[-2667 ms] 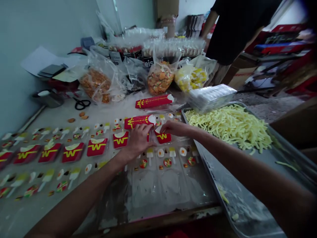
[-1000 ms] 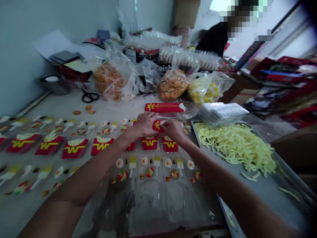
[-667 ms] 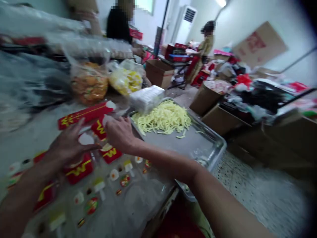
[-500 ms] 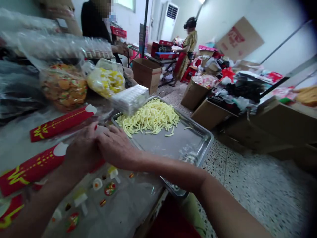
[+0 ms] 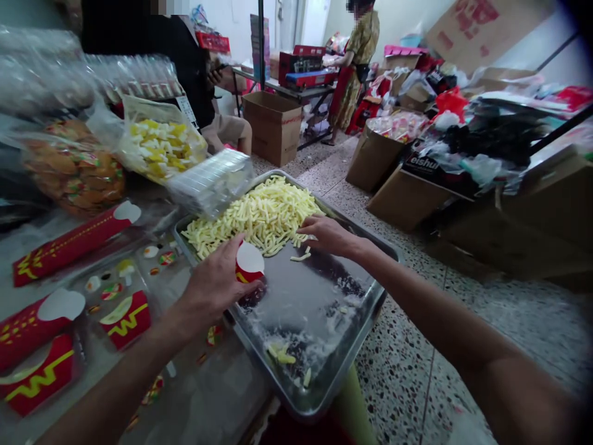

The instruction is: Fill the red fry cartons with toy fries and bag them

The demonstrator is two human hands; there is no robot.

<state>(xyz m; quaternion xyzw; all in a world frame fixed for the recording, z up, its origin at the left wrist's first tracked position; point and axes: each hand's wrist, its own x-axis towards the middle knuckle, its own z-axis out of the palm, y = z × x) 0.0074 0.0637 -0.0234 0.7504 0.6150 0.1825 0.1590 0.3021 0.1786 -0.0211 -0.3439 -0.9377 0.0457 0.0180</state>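
Note:
In my left hand (image 5: 221, 272) is a red fry carton (image 5: 250, 262) with a white rounded back, held over the left edge of a metal tray (image 5: 306, 296). A heap of pale yellow French-fry-shaped sticks (image 5: 273, 213) fills the tray's far end. My right hand (image 5: 328, 235) reaches to the heap's near right edge, its fingers apart and slightly bent, the tips at the sticks. A few loose sticks lie close below those fingers, and a few more (image 5: 281, 355) near the tray's front corner.
Left of the tray, two fry cartons (image 5: 127, 320) and stacks of nested red cartons (image 5: 76, 244) lie on the plastic-covered table. Behind stand a clear plastic pack (image 5: 213, 179) and bags of yellow-white pieces (image 5: 160, 148) and burger-shaped pieces (image 5: 74, 167). Boxes (image 5: 271, 127) and two people are farther off.
My hands, together over the cartons at left before, are now apart over the tray. The left has brought a carton there; the right has moved to the sticks. A carton now shows on the table.

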